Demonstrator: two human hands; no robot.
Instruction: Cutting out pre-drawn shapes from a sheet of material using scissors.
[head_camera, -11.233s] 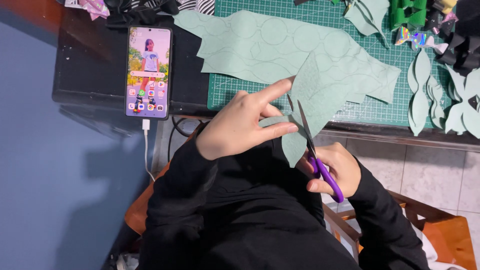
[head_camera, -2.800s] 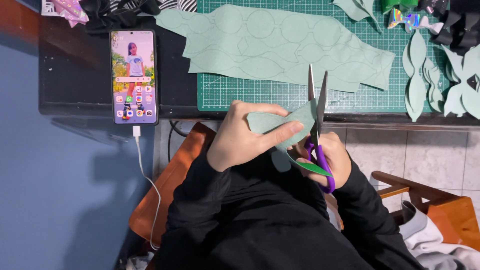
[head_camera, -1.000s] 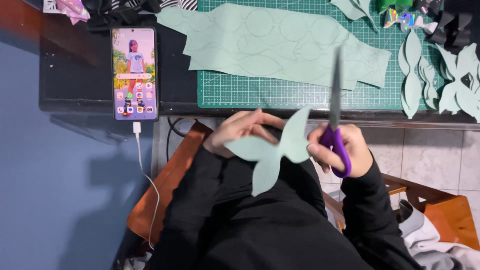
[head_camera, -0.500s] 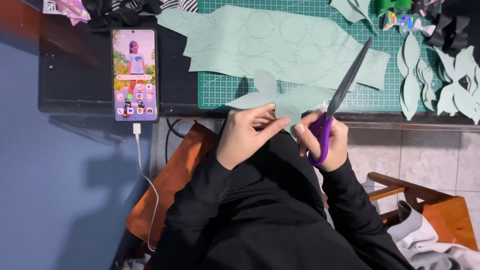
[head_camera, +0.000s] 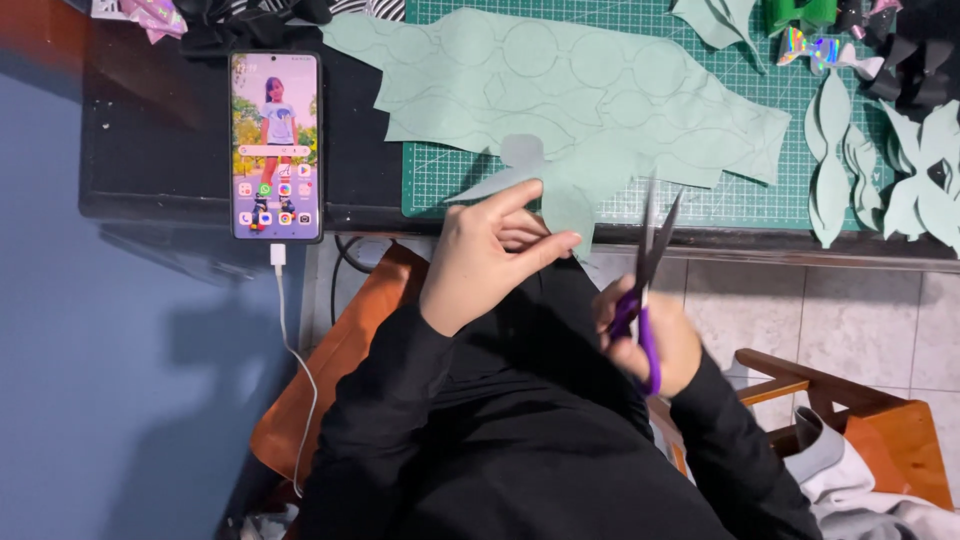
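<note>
**Cut-out in one hand, scissors in the other**

We see no real container here; the nearest thing to one is the green cutting mat on the black desk, and it carries a large sheet of pale green paper marked with curved outlines. Finished leaf-shaped cut-outs lie at the mat's right edge. A phone lies on the desk to the left, screen lit, a white cable hanging from its lower end.

Our left hand is raised at the desk's front edge, fingers pinching a pale green paper cut-out, which overlaps the big sheet from this view; whether it touches the mat we cannot tell. Our right hand sits lower and to the right, over the lap, fingers closed through the purple handles of the scissors. The blades point up toward the desk and look slightly parted, though they are blurred. The scissors stand just right of the cut-out, apart from it.
</note>
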